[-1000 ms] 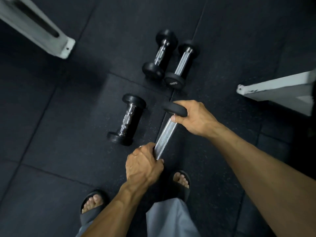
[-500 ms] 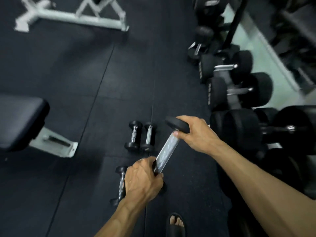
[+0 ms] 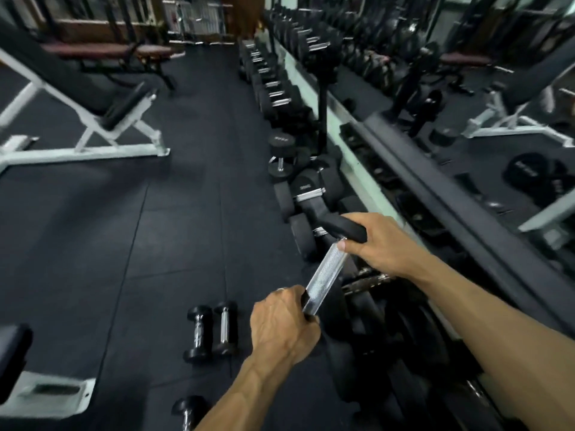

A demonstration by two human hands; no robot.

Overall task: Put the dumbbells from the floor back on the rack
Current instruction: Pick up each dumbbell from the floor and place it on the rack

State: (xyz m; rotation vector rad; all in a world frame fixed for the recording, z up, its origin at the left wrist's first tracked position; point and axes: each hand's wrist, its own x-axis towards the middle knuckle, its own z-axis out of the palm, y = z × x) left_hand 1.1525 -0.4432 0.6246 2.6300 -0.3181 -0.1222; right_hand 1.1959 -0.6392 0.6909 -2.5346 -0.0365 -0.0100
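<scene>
I hold a dumbbell (image 3: 325,272) with a long chrome handle and black heads in the air, in front of the lower rack. My right hand (image 3: 378,244) grips its far black head, and my left hand (image 3: 284,328) grips its near head, which is hidden in my fist. Two small black dumbbells (image 3: 213,331) lie side by side on the floor to the left of my left hand. A third one (image 3: 186,412) lies at the bottom edge, partly cut off. The dumbbell rack (image 3: 413,181) runs along the mirrored wall on the right.
Large black dumbbells (image 3: 298,188) fill the floor-level row beside the rack. A white-framed incline bench (image 3: 93,119) stands at the left, and another bench foot (image 3: 46,390) sits at the lower left. Black rubber flooring (image 3: 155,231) spreads between them.
My view has lifted from the floor to the rack and room. The held dumbbell has risen with both hands and now sits over the rack side; the floor dumbbells have slid down the frame.
</scene>
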